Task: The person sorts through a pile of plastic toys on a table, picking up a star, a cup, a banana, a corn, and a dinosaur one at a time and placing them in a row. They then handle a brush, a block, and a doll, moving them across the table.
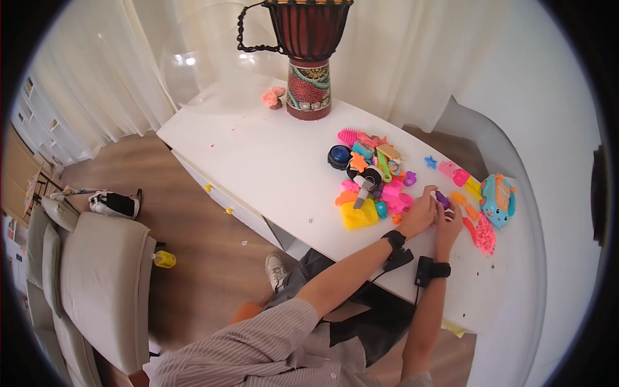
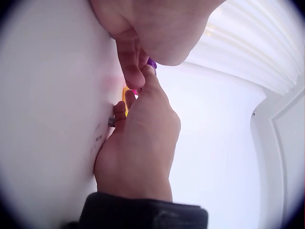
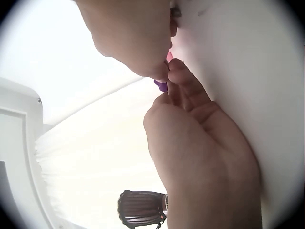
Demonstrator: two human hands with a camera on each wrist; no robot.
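Observation:
Both hands meet low over the right part of the white table, at the right edge of a toy pile. Between their fingertips is a small purple toy piece, mostly covered by fingers; its exact kind cannot be made out. My left hand pinches it with the thumb on top, a sliver of purple showing beyond the thumb tip in the left wrist view. From the other side my right hand holds it with bent fingers. A purple edge peeks out there in the right wrist view.
Left of the hands lies the pile, with a yellow piece, a dark blue round item and a pink comb. To the right are a turquoise toy and pink bits. A drum stands at the back.

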